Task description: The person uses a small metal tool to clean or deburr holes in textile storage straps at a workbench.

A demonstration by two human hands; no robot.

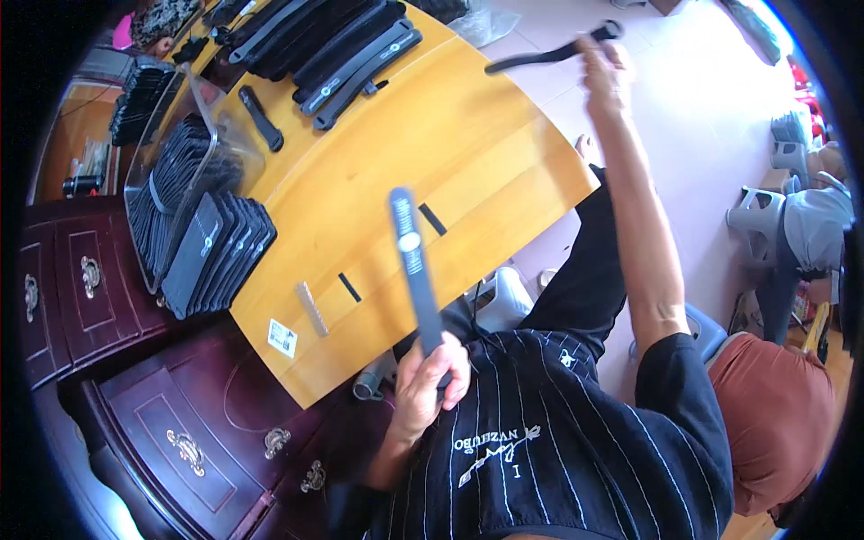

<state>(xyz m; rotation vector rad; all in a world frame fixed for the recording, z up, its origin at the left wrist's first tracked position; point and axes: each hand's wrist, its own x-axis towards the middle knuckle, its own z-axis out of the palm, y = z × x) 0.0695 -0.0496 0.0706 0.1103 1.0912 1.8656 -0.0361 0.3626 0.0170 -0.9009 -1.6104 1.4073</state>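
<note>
A small white square label (283, 338) sticks near the worktop (468, 144) edge; clear plastic bag (193, 135) holds black sleeves

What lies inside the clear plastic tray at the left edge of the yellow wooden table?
Inside the clear plastic tray stand rows of flat black rectangular pouches, overlapping like tiles. More of them spill out in front of it. The tray's floor and whatever lies beneath the pouches are covered.

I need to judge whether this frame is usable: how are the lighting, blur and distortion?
Head view: bright daylight washes out the pale floor; fisheye bends the wooden table edge and blackens the corners; the right hand and its black strip look slightly motion-blurred; the left hand is sharp.
</note>
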